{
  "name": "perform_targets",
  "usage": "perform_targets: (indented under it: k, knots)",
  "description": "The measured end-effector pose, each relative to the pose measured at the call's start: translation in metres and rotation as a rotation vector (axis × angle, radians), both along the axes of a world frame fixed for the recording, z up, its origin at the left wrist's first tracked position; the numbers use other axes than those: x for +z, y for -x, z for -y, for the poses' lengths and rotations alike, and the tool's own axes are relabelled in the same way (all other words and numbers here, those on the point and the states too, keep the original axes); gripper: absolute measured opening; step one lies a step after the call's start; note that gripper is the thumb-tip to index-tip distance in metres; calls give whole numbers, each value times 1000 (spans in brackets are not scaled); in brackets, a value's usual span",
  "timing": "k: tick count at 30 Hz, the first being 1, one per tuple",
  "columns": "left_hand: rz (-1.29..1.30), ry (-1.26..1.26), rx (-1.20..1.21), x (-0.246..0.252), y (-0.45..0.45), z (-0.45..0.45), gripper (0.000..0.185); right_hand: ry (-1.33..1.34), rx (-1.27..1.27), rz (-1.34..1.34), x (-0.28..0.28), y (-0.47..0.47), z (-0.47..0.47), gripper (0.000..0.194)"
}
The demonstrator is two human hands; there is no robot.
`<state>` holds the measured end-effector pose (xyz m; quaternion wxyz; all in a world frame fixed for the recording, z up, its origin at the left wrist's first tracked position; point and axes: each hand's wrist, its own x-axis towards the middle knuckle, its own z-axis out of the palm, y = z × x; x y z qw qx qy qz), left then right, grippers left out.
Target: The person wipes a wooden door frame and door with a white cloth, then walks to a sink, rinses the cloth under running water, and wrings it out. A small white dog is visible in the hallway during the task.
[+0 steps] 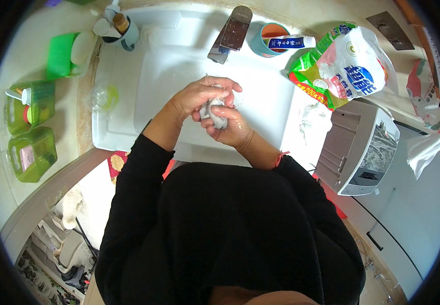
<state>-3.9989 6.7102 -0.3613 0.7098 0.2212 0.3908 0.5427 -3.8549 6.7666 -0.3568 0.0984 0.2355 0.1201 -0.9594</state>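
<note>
A small wet white cloth is bunched up between my two hands above the white sink basin. My left hand covers it from above, fingers curled over its far end. From below, my right hand grips the lower part, thumb across the cloth. Both hands look wet, with suds or water on the fingers. Much of the cloth is hidden in the palms. Beyond my hands, a dark metal faucet reaches over the basin from the back edge.
A cup with several items stands back left. A teal cup holds a toothpaste tube. A large detergent bag lies right, above a grey appliance. Green holders line the left wall. A clear cup-like object touches the left rim.
</note>
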Motion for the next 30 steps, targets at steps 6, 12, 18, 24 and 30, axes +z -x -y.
perform_targets:
  k: [6, 12, 18, 24, 30]
  knots:
    - [-434, 51, -87, -16, -13, -14, 28, -477, 131, 398, -26, 1, 0, 24]
    - [-654, 203, 320, -49, -48, -30, 29, -1428, 290, 425, -69, 1, 0, 21]
    - [-305, 416, 505, -60, -68, -36, 28, -1836, 570, 616, -98, -21, -14, 38]
    - [-803, 194, 143, -50, -51, -17, 51, -1558, 113, 754, -27, -105, -52, 47]
    - [-69, 197, 201, -52, -16, 27, 52, -1395, -108, 902, -4, -179, -56, 51]
